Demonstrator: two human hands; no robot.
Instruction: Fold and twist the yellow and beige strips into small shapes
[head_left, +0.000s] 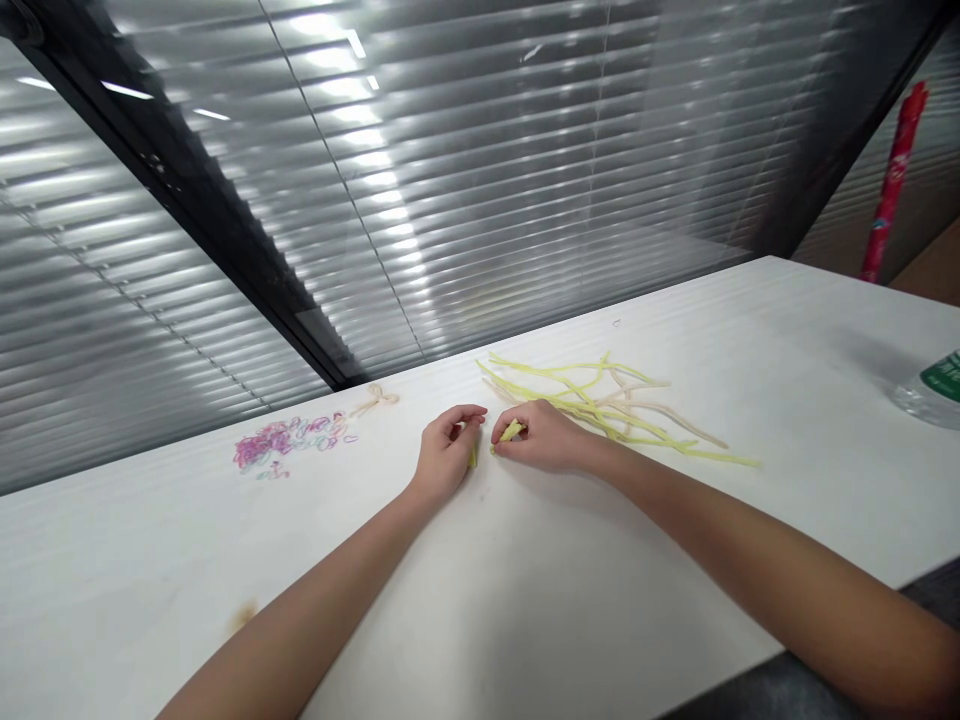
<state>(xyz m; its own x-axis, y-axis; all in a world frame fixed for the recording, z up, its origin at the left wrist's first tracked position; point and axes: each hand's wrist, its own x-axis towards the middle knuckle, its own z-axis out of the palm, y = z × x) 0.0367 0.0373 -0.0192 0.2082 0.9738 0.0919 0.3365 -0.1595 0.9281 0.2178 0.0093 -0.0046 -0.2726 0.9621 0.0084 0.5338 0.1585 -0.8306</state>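
My left hand rests on the white table with its fingers curled toward the thumb. A short end of yellow pipe cleaner sticks out below those fingers. Just to the right, my right hand pinches a bent, bunched piece of yellow pipe cleaner between thumb and fingers. A small gap separates the two hands. Behind and right of my right hand, several loose yellow and beige pipe cleaners lie crossed over one another. How the yellow piece runs inside my left hand is hidden.
On the white table, a pile of small pink, purple and pale blue loops lies at the left. Near it is a twisted beige pipe cleaner. A clear bottle with a green label is at the right edge. Window blinds border the far side.
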